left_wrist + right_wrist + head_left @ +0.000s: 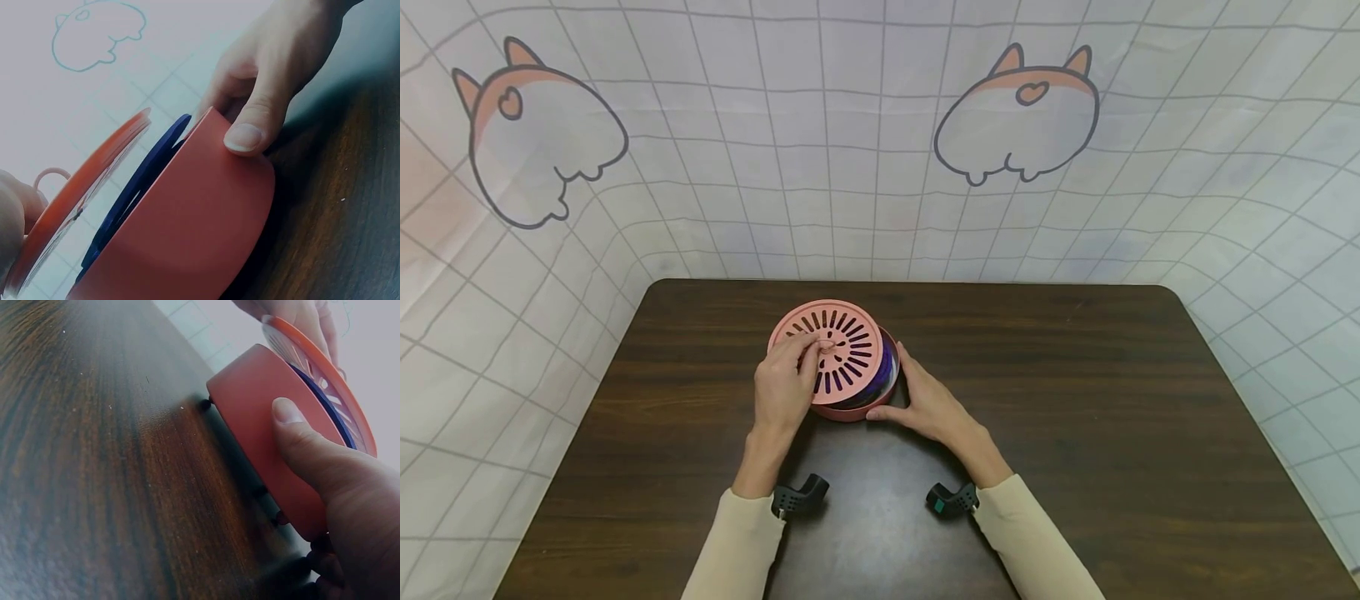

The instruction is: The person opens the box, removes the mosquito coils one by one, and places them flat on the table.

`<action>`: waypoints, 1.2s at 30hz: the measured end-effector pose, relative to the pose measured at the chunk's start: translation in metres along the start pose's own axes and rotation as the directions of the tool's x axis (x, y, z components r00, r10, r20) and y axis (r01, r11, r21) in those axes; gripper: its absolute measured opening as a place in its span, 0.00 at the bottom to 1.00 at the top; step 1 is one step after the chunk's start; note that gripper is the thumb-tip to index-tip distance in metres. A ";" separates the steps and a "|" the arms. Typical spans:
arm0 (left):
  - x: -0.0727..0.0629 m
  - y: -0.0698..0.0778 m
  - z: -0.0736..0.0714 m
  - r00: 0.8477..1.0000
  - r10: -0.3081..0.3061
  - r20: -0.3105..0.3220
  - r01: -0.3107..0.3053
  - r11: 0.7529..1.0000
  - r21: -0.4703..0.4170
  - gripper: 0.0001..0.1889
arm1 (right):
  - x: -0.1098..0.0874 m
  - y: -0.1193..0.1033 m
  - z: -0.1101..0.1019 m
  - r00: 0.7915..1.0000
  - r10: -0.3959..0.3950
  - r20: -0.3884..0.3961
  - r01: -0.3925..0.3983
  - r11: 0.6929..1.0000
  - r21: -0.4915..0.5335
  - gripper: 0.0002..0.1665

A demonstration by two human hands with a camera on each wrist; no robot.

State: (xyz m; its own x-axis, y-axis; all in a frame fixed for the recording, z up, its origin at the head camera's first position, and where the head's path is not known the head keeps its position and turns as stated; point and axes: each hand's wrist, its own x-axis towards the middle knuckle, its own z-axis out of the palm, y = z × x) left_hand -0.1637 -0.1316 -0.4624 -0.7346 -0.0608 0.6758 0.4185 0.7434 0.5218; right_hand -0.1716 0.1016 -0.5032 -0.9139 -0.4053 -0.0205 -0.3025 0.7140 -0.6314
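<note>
My left hand [781, 383] pinches the small ring on top of a round pink slotted lid [853, 348]. The lid is raised off a round pink box [194, 212], with a gap between them in the left wrist view. Inside the box, a dark blue and purple flat item [880, 377] pokes above the rim; most of it is hidden under the lid. My right hand [928, 402] grips the box from the right, its thumb [290, 415] against the outer wall. Its other fingers lie along the far side.
The box stands on short feet on a dark wood table [1075, 417], left of the table's middle. A white grid-patterned curtain [880, 150] with cartoon drawings surrounds the back and sides. Black wrist devices [951, 500] sit at the cream sleeves.
</note>
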 end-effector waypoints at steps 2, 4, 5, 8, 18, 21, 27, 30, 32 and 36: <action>0.000 -0.001 -0.001 1.000 -0.008 -0.003 0.008 1.000 -0.002 0.07 | 0.000 0.000 0.000 1.000 0.001 0.000 -0.001 1.000 -0.004 0.74; 0.001 -0.002 -0.002 1.000 -0.014 -0.007 0.014 1.000 -0.002 0.07 | -0.001 0.000 0.000 1.000 0.003 -0.001 -0.003 1.000 -0.004 0.74; 0.001 -0.003 -0.003 1.000 -0.017 -0.010 0.017 1.000 0.001 0.08 | -0.001 0.000 0.000 1.000 0.001 -0.003 -0.001 1.000 -0.004 0.74; 0.002 -0.005 -0.006 1.000 -0.026 -0.018 0.026 1.000 0.007 0.07 | -0.001 0.000 0.000 1.000 -0.002 -0.007 0.002 1.000 -0.004 0.74; 0.005 -0.017 -0.014 0.996 -0.066 -0.067 0.067 0.997 0.022 0.07 | 0.000 0.000 -0.001 1.000 -0.012 -0.013 0.012 1.000 -0.002 0.75; 0.006 -0.022 -0.017 0.993 -0.087 -0.076 0.089 0.996 0.022 0.08 | -0.001 0.000 -0.001 1.000 -0.012 -0.013 0.012 1.000 -0.002 0.74; 0.005 -0.033 -0.025 0.985 -0.140 -0.097 0.143 0.989 0.028 0.08 | -0.001 -0.001 -0.001 1.000 0.002 0.002 -0.002 1.000 0.005 0.74; 0.005 -0.039 -0.029 0.980 -0.162 -0.116 0.167 0.985 0.036 0.09 | -0.001 -0.001 -0.001 1.000 0.009 0.009 -0.009 1.000 0.000 0.74; 0.004 -0.043 -0.032 0.976 -0.175 -0.127 0.182 0.982 0.045 0.09 | -0.001 -0.001 -0.001 1.000 0.008 0.008 -0.008 1.000 -0.001 0.74; 0.004 -0.048 -0.037 0.969 -0.202 -0.141 0.210 0.976 0.051 0.09 | -0.001 0.000 0.000 1.000 -0.001 0.003 0.001 1.000 -0.002 0.74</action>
State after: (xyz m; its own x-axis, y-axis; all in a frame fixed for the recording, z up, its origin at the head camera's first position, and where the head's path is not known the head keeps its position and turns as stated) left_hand -0.1673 -0.1924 -0.4658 -0.7213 -0.3025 0.6231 0.2270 0.7466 0.6253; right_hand -0.1709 0.1018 -0.5028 -0.9129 -0.4076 -0.0218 -0.3041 0.7147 -0.6299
